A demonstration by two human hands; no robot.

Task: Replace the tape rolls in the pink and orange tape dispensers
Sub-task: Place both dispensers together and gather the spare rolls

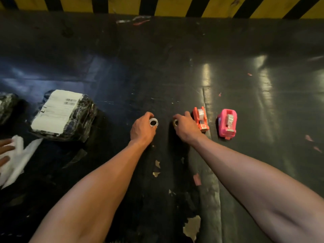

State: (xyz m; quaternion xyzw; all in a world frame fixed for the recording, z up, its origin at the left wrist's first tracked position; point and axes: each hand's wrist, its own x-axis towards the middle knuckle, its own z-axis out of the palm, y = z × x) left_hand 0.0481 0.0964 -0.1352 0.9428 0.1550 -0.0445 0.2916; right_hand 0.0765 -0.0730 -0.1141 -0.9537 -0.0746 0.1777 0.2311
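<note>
On the dark table, my left hand point(142, 129) grips a small white tape roll point(154, 123) with a dark core hole facing up. A little to the right, my right hand point(185, 127) closes on another small roll point(175, 122), mostly hidden by my fingers. Just right of that hand lies the orange tape dispenser point(201, 119) with a clear roll seated in it. Further right lies the pink tape dispenser point(227, 124), also holding a roll. Both dispensers rest apart from my hands.
A black wrapped parcel point(63, 115) with a white shipping label sits at the left, another dark bundle point(6, 106) at the far left edge. Another person's hand point(5, 153) rests on white paper point(17, 158). A yellow-black striped barrier point(157, 5) bounds the far side.
</note>
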